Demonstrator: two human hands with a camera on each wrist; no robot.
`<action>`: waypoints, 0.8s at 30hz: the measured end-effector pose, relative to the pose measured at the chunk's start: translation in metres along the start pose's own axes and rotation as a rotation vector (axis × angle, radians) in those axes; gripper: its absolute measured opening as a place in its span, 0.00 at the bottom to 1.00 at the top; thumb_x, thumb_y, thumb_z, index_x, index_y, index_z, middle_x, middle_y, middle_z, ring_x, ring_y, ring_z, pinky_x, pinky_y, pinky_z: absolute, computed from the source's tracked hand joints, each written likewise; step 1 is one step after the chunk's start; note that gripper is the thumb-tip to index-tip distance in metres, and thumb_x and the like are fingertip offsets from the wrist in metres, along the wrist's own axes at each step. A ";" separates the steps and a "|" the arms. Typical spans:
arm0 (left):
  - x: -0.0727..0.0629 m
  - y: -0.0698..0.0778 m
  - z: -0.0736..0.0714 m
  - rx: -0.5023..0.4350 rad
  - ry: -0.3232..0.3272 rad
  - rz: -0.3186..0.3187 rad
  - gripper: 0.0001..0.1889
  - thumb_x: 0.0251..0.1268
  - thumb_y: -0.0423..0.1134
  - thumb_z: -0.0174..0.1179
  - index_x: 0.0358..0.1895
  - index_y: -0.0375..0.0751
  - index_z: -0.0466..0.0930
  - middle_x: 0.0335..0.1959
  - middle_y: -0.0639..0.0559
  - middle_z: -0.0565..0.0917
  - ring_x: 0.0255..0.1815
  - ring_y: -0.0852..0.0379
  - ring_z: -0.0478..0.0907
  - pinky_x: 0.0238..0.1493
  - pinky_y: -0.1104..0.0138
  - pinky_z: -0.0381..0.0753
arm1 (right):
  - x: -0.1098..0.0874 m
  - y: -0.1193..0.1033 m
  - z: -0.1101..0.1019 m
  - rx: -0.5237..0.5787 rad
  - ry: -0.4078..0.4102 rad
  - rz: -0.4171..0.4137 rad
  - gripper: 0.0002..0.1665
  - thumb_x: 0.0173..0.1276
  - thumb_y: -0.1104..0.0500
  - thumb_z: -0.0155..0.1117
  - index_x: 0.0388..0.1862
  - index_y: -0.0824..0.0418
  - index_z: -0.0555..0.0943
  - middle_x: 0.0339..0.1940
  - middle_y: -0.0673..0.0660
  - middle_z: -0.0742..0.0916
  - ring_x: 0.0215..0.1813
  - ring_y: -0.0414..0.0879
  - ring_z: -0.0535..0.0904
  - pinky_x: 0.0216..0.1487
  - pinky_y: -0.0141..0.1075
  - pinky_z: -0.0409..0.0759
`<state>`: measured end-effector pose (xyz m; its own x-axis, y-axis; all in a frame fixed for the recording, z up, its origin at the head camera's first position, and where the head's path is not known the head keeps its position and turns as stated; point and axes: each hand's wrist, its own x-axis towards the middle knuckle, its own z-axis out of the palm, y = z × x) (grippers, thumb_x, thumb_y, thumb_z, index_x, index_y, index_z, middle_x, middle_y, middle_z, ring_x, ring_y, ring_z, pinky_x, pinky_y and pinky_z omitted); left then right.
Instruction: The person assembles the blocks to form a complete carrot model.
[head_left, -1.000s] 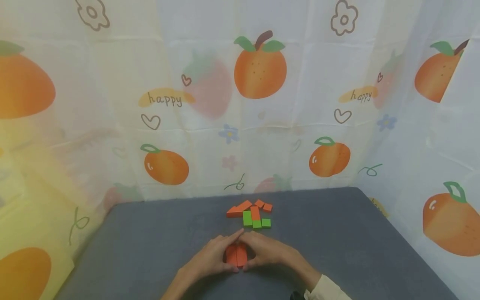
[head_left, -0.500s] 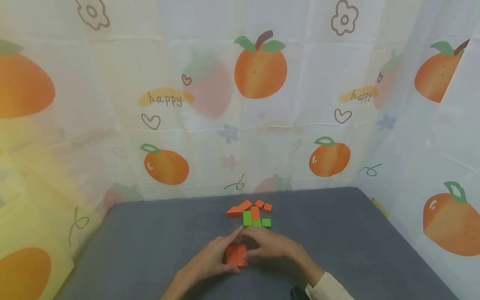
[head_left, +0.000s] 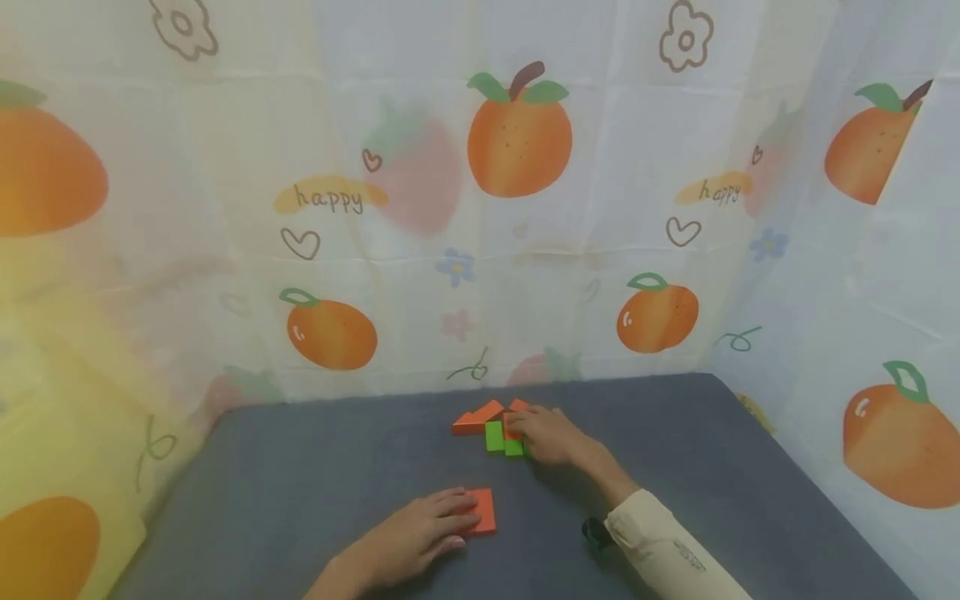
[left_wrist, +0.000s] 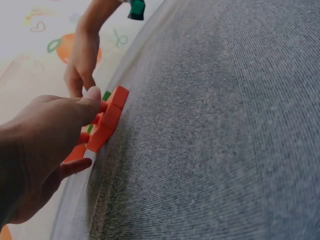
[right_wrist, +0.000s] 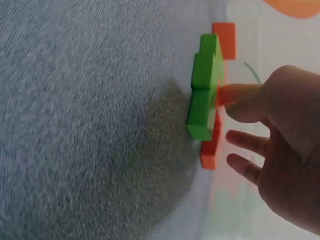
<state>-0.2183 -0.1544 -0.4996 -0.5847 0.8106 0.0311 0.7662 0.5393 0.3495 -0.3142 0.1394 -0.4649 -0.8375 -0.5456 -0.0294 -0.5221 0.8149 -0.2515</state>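
My left hand (head_left: 408, 533) rests its fingertips on the left part of a flat pair of orange toy blocks (head_left: 486, 512) near the front of the table. In the left wrist view the fingers lie over the orange blocks (left_wrist: 111, 116), thumb raised. My right hand (head_left: 553, 437) reaches over a farther cluster, hiding its right side. There, its fingers are at an orange block (head_left: 508, 427) beside green blocks (head_left: 494, 437). The right wrist view shows thumb and forefinger close together just behind the green blocks (right_wrist: 201, 112), the other fingers loosely spread.
Long orange pieces (head_left: 477, 418), one with a slanted end, lie at the cluster's back left. An orange block (right_wrist: 227, 40) stands at one end in the right wrist view. A dark grey cloth (head_left: 315, 467) covers the table; a fruit-printed curtain (head_left: 420, 317) rises behind.
My right hand has left the near orange blocks and moved forward to the far cluster. My left hand has shifted from beside the near blocks to lie over their left part.
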 end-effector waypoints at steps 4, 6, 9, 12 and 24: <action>0.001 0.003 -0.001 -0.024 -0.014 -0.018 0.25 0.86 0.58 0.42 0.76 0.58 0.73 0.78 0.56 0.73 0.80 0.51 0.69 0.74 0.47 0.77 | -0.013 0.008 -0.009 -0.062 -0.028 0.078 0.20 0.70 0.75 0.53 0.46 0.57 0.88 0.65 0.54 0.86 0.67 0.58 0.78 0.71 0.63 0.73; 0.001 0.003 -0.001 -0.018 -0.012 -0.019 0.25 0.86 0.58 0.42 0.76 0.58 0.73 0.78 0.57 0.73 0.80 0.51 0.69 0.74 0.47 0.77 | -0.019 0.014 -0.017 -0.075 -0.048 0.100 0.16 0.66 0.76 0.54 0.33 0.58 0.84 0.47 0.53 0.86 0.48 0.51 0.78 0.54 0.51 0.74; 0.001 0.002 -0.002 -0.003 -0.001 -0.017 0.25 0.85 0.58 0.43 0.76 0.58 0.73 0.77 0.57 0.74 0.80 0.51 0.70 0.74 0.47 0.77 | -0.025 0.025 -0.027 -0.135 -0.057 0.150 0.17 0.70 0.73 0.55 0.23 0.57 0.76 0.28 0.51 0.77 0.32 0.46 0.66 0.44 0.48 0.67; 0.000 0.002 -0.003 0.021 0.022 -0.006 0.25 0.85 0.57 0.45 0.76 0.57 0.74 0.77 0.57 0.75 0.79 0.52 0.71 0.73 0.48 0.78 | -0.025 0.029 -0.028 -0.159 -0.020 0.193 0.13 0.75 0.67 0.59 0.28 0.58 0.80 0.28 0.54 0.78 0.32 0.49 0.73 0.47 0.54 0.79; 0.002 0.002 0.001 0.041 0.071 0.083 0.21 0.84 0.54 0.49 0.70 0.54 0.80 0.70 0.56 0.80 0.71 0.55 0.76 0.69 0.56 0.82 | -0.016 0.028 0.001 -0.061 0.182 0.354 0.10 0.71 0.58 0.67 0.30 0.61 0.81 0.23 0.55 0.75 0.24 0.48 0.68 0.28 0.44 0.70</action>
<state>-0.2183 -0.1514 -0.4996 -0.5349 0.8356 0.1253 0.8222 0.4806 0.3049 -0.3154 0.1703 -0.4726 -0.9793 -0.1902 0.0695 -0.2004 0.9593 -0.1990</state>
